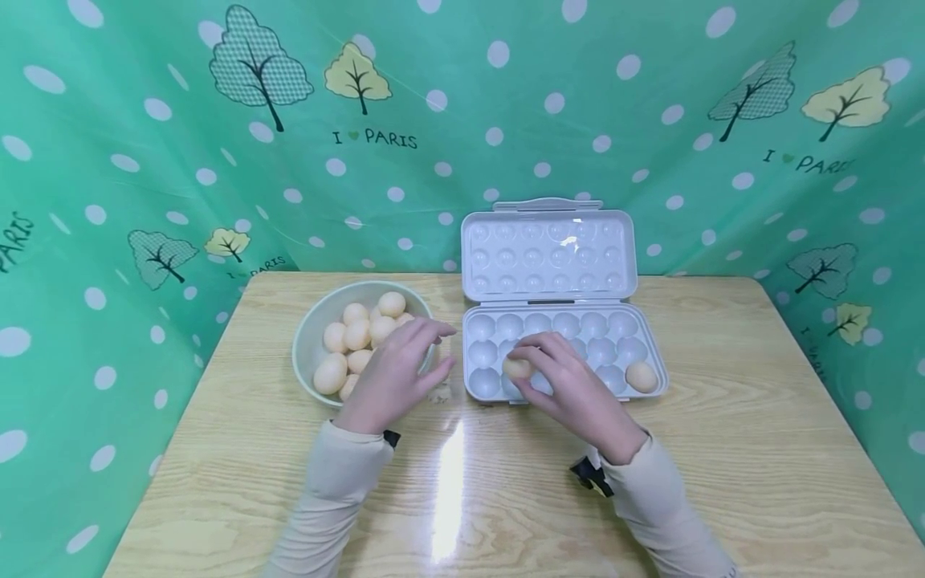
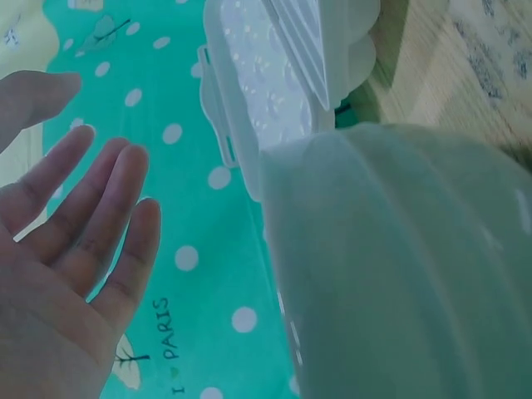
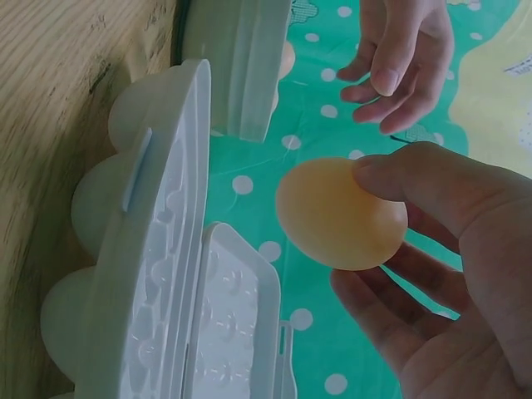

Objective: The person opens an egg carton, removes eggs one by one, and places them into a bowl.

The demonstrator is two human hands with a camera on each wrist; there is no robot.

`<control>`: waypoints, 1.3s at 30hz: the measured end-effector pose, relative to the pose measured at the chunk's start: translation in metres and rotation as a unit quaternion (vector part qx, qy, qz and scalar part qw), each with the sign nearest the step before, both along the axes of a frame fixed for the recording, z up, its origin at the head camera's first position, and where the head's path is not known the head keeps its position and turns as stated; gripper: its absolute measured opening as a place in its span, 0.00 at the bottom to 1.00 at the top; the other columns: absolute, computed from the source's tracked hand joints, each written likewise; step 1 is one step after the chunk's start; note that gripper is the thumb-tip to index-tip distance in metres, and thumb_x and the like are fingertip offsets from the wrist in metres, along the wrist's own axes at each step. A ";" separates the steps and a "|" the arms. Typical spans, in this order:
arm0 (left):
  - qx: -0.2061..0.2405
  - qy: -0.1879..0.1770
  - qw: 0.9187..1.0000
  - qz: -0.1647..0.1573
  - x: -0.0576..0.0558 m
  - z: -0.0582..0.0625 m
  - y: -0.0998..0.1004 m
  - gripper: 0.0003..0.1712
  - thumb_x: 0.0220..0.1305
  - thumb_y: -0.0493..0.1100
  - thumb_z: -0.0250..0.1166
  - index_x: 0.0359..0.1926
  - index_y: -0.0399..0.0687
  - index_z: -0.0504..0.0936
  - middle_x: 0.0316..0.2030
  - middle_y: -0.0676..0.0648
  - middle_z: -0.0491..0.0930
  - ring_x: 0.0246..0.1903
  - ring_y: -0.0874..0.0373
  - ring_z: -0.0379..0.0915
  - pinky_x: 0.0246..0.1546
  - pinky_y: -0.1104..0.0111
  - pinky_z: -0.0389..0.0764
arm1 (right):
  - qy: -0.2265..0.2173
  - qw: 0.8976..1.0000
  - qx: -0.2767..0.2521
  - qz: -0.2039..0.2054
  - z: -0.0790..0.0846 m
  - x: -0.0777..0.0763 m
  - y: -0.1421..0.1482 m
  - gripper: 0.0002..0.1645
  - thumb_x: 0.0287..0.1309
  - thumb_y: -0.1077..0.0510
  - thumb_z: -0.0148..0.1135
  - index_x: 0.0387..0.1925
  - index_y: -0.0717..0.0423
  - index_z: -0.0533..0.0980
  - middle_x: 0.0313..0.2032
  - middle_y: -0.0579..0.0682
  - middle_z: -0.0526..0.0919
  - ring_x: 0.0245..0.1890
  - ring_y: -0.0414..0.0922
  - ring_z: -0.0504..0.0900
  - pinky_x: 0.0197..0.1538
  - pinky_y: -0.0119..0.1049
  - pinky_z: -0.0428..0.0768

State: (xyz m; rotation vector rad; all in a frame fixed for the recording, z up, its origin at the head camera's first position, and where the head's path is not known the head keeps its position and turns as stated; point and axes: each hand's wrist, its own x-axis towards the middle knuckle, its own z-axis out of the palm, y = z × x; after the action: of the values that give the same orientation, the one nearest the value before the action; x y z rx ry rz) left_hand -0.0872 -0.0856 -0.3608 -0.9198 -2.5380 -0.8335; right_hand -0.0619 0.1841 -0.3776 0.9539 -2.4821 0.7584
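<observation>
My right hand pinches an egg between thumb and fingers, above the left part of a grey plastic egg box. The box stands with its lid raised at the back. One egg sits in its front right corner cup. My left hand hovers over the right side of a pale green bowl and holds nothing; its fingers look loosely extended in the left wrist view. Several eggs lie in the bowl, some hidden behind that hand.
A wooden table carries the bowl at left and the box beside it. Behind and along both sides hangs a green curtain with white dots and trees. A bright reflection crosses the table's front.
</observation>
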 end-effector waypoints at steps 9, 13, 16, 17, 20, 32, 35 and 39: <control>-0.001 -0.007 1.000 -0.028 0.002 -0.003 0.008 0.18 0.64 0.42 0.68 0.53 0.45 0.79 0.48 0.49 0.80 0.44 0.56 0.78 0.47 0.65 0.81 | -0.001 1.000 -0.001 0.003 0.002 0.002 -0.004 0.21 0.51 0.63 0.74 0.48 0.56 0.79 0.51 0.48 0.79 0.54 0.45 0.76 0.56 0.39 0.80; -0.006 -0.002 1.000 -0.030 0.003 -0.005 0.009 0.18 0.63 0.42 0.68 0.53 0.45 0.79 0.48 0.49 0.80 0.43 0.56 0.78 0.45 0.66 0.81 | -0.001 1.000 -0.001 0.004 0.001 0.003 -0.006 0.22 0.51 0.63 0.74 0.49 0.56 0.79 0.52 0.49 0.79 0.54 0.45 0.76 0.56 0.39 0.80; -0.009 -0.003 0.999 -0.031 0.004 -0.006 0.010 0.18 0.63 0.42 0.68 0.53 0.45 0.79 0.48 0.50 0.80 0.43 0.56 0.78 0.45 0.67 0.82 | -0.001 1.000 -0.003 0.005 0.000 0.003 -0.007 0.22 0.51 0.62 0.75 0.49 0.55 0.79 0.52 0.49 0.79 0.55 0.45 0.76 0.56 0.39 0.80; -0.010 -0.002 0.999 -0.031 0.004 -0.006 0.010 0.19 0.63 0.43 0.68 0.54 0.45 0.79 0.48 0.50 0.80 0.43 0.56 0.78 0.46 0.66 0.82 | 0.000 1.000 -0.004 0.006 0.000 0.003 -0.007 0.22 0.51 0.62 0.75 0.49 0.55 0.79 0.52 0.50 0.79 0.55 0.45 0.76 0.56 0.39 0.80; -0.011 0.002 0.999 -0.035 0.004 -0.007 0.012 0.19 0.63 0.43 0.69 0.54 0.46 0.78 0.49 0.51 0.80 0.45 0.57 0.78 0.48 0.66 0.82 | 0.002 1.000 -0.004 0.006 0.001 0.004 -0.008 0.23 0.51 0.62 0.75 0.49 0.55 0.79 0.52 0.49 0.79 0.55 0.45 0.76 0.56 0.38 0.81; -0.017 0.016 0.999 -0.046 0.006 -0.008 0.019 0.19 0.62 0.43 0.70 0.53 0.46 0.79 0.49 0.50 0.81 0.49 0.57 0.78 0.52 0.64 0.80 | -0.003 1.000 -0.007 0.017 0.003 0.006 -0.014 0.21 0.55 0.62 0.71 0.51 0.54 0.78 0.53 0.49 0.78 0.55 0.45 0.75 0.58 0.35 0.79; -0.024 0.020 0.998 -0.046 0.006 -0.009 0.021 0.18 0.63 0.44 0.69 0.53 0.47 0.79 0.49 0.50 0.81 0.50 0.56 0.78 0.51 0.64 0.80 | -0.004 1.000 -0.009 0.020 0.002 0.006 -0.015 0.21 0.55 0.63 0.71 0.51 0.54 0.78 0.53 0.49 0.78 0.55 0.45 0.75 0.59 0.34 0.78; -0.026 0.022 0.998 -0.052 0.007 -0.012 0.022 0.18 0.64 0.44 0.68 0.54 0.47 0.79 0.49 0.51 0.80 0.50 0.57 0.77 0.52 0.64 0.80 | -0.002 1.000 -0.010 0.020 0.002 0.006 -0.016 0.21 0.54 0.63 0.71 0.50 0.54 0.78 0.53 0.48 0.78 0.55 0.45 0.75 0.59 0.34 0.78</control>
State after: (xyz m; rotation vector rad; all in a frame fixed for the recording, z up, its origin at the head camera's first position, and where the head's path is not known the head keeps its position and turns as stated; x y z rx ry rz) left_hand -0.0803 -0.0632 -0.3723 -1.0830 -2.5032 -0.7716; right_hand -0.0555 0.1685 -0.3753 0.9980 -2.4610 0.7969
